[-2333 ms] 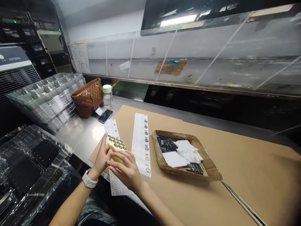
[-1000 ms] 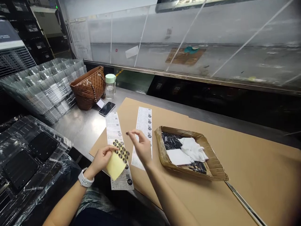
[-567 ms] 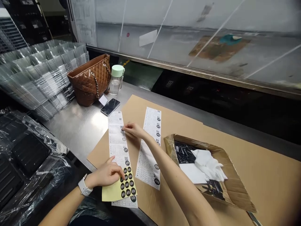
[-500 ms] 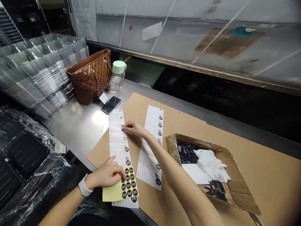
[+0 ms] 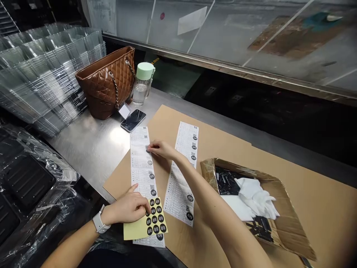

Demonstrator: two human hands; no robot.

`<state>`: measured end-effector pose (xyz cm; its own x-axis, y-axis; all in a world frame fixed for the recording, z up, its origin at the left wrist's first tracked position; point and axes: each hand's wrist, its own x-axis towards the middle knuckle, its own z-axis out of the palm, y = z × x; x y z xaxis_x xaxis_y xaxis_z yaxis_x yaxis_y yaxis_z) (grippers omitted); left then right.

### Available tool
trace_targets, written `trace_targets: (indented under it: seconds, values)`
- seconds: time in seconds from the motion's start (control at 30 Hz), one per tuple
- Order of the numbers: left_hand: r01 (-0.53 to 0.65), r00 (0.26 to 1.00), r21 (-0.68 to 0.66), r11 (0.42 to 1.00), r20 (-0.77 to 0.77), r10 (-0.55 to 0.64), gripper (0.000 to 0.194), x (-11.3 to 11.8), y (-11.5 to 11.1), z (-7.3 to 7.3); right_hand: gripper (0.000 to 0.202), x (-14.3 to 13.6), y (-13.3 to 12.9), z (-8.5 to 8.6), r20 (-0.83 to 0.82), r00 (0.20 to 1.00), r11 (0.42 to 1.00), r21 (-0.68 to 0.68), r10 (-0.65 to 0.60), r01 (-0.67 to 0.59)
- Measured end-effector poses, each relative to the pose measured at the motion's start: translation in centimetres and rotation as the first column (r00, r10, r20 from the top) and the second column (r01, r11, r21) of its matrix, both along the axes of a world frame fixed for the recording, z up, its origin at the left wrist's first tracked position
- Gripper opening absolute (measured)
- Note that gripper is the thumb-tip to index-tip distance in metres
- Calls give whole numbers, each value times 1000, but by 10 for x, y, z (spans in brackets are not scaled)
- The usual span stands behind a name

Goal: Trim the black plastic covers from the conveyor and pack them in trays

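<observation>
My right hand (image 5: 160,149) pinches a small dark round sticker (image 5: 148,149) at the right edge of the left label strip (image 5: 139,160). With its fingers partly spread, my left hand (image 5: 131,206) presses down on a yellow sheet (image 5: 136,229) of black round stickers, which lies over the lower part of that strip. Round stickers sit down the strip's right side. A second label strip (image 5: 178,186), also bearing round stickers, lies to the right, partly hidden under my right forearm.
Brown cardboard (image 5: 223,141) covers the metal table (image 5: 92,149). An open box (image 5: 290,219) holds black parts and white cloth. A phone (image 5: 133,120), bottle (image 5: 141,89) and brown bag (image 5: 104,89) stand behind. Clear trays (image 5: 47,74) are stacked left, above wrapped black trays (image 5: 28,182).
The view has shifted slightly. My right hand stays at nearly the same spot on the left strip, still pinching. My left hand keeps its place on the yellow sheet.
</observation>
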<state>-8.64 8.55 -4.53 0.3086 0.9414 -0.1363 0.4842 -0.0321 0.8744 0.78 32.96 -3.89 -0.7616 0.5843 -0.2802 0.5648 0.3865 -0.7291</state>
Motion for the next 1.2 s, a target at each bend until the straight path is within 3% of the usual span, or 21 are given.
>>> trace_targets:
  seconds: [0.23,0.33,0.43,0.7,0.83,0.9,0.97,1.03,1.1,1.2]
  values:
    - [9,1000,11,1000,-16,-9,29,0,0,-1,8,-1,-2,-1,11,1000,999,26,22,-22]
    - [13,1000,4,1000,-27,-13,29,0,1,-2,21,-1,-3,-4,-21,1000,1000,30,8,-7]
    - [12,1000,-1,1000,-25,-12,29,0,0,-2,32,-1,-4,-7,-77,996,998,42,-52,55]
    - [-7,1000,-5,1000,-5,7,28,1,1,-3,21,-8,-10,-15,-137,973,977,88,-184,197]
    - [-71,994,1,997,85,71,24,0,-1,-6,10,-5,-18,-7,-214,928,938,101,-306,333]
    - [-237,947,-17,971,222,234,20,-1,-4,-11,17,6,-36,3,-284,884,904,109,-371,414]
    - [-439,815,-80,895,383,434,26,-2,-8,-17,26,20,-65,13,-381,838,878,121,-390,464]
    - [-558,664,-154,816,506,550,39,-1,-10,-23,32,33,-100,21,-457,829,887,163,-321,433]
    - [-587,578,-187,788,584,570,48,1,-11,-27,34,41,-133,23,-474,861,908,252,-185,334]
    - [-573,549,-181,799,640,538,57,5,-12,-29,28,41,-162,20,-436,900,897,397,-5,197]
